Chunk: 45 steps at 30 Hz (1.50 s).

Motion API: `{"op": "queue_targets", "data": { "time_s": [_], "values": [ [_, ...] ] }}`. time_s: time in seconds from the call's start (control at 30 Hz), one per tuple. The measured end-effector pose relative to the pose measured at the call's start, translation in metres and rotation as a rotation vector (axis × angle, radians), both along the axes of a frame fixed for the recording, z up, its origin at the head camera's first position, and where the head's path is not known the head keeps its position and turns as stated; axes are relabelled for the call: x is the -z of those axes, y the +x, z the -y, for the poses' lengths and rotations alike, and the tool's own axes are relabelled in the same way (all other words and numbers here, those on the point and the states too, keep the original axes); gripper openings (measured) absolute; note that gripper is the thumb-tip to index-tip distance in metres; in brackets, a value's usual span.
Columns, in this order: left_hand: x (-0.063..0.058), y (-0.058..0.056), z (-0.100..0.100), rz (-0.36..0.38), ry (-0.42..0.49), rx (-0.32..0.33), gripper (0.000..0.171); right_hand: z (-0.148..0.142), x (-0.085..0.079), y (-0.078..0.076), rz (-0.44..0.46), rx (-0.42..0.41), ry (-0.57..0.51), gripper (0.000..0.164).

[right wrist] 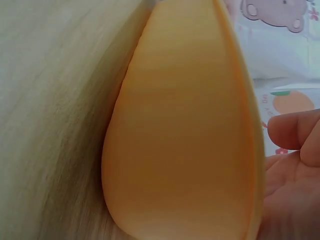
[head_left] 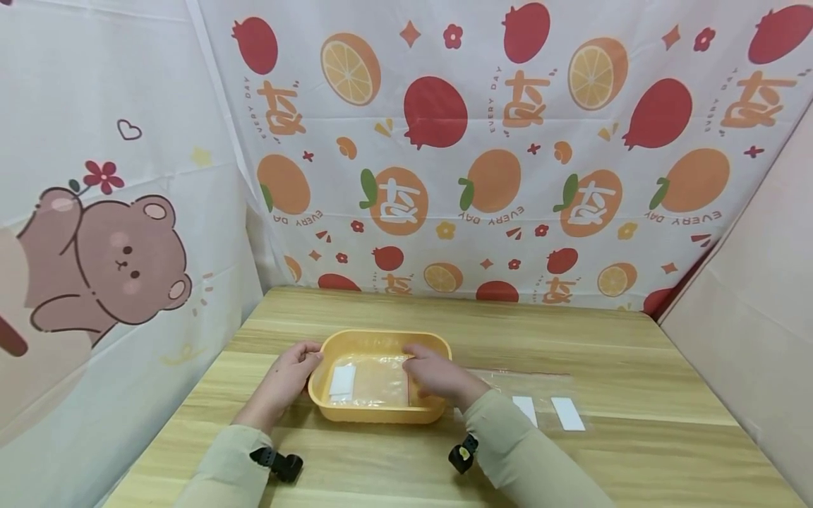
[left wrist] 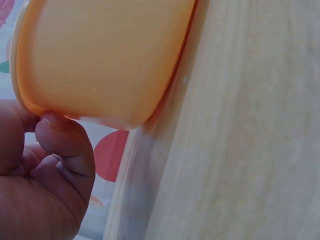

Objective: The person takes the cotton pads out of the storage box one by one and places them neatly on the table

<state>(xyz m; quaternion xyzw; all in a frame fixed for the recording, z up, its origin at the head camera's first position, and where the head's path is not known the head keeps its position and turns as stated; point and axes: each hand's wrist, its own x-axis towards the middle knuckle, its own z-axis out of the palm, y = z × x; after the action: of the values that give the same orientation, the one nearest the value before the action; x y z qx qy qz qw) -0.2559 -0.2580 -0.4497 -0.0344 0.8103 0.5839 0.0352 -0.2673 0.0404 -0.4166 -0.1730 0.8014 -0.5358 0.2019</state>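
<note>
A shallow yellow plastic basin (head_left: 380, 416) with rounded corners stands on the table. At its left end my left hand (head_left: 293, 370) grips the rim; in the left wrist view the thumb (left wrist: 57, 132) lies against the outer wall. Inside the basin lies a clear plastic bag (head_left: 381, 381) with a red line near its right edge and white rectangular pieces (head_left: 343, 381) at its left end. My right hand (head_left: 438, 374) reaches over the right end, above the bag's red-lined edge. In the right wrist view its fingers (right wrist: 292, 131) look relaxed beyond the rim, with nothing visible between them.
More clear bags (head_left: 540, 386) lie flat right of the basin, partly under my right forearm, with white rectangles (head_left: 567, 414) in them. The wooden table (head_left: 635, 367) meets a fruit-print curtain (head_left: 483, 212) at the back and a bear-print cloth (head_left: 127, 268) at left.
</note>
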Motion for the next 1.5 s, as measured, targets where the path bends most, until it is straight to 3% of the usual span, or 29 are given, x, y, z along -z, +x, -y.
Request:
{"op": "queue_targets", "data": {
  "time_s": [0.2, 0.63, 0.93, 1.23, 1.37, 1.5],
  "values": [
    [-0.001, 0.002, -0.001, 0.001, -0.007, 0.007, 0.039, 0.006, -0.001, -0.001, 0.005, 0.011, 0.04, 0.051],
    [0.0, -0.001, 0.001, 0.002, 0.006, 0.007, 0.04, 0.007, 0.0, -0.004, 0.076, 0.047, -0.074, 0.049],
    [0.0, -0.003, 0.003, 0.006, -0.004, 0.011, 0.041, 0.017, 0.01, -0.012, 0.083, 0.138, -0.085, 0.052],
    [0.002, -0.006, 0.004, 0.014, 0.004, 0.011, 0.04, 0.02, 0.011, -0.014, 0.193, 0.236, -0.248, 0.052],
    [0.002, -0.004, 0.004, 0.009, 0.005, 0.02, 0.041, 0.019, 0.011, -0.013, 0.227, 0.242, -0.284, 0.053],
    [0.001, -0.003, 0.003, 0.007, -0.001, 0.021, 0.041, 0.021, 0.013, -0.012, 0.218, 0.214, -0.249, 0.056]
  ]
}}
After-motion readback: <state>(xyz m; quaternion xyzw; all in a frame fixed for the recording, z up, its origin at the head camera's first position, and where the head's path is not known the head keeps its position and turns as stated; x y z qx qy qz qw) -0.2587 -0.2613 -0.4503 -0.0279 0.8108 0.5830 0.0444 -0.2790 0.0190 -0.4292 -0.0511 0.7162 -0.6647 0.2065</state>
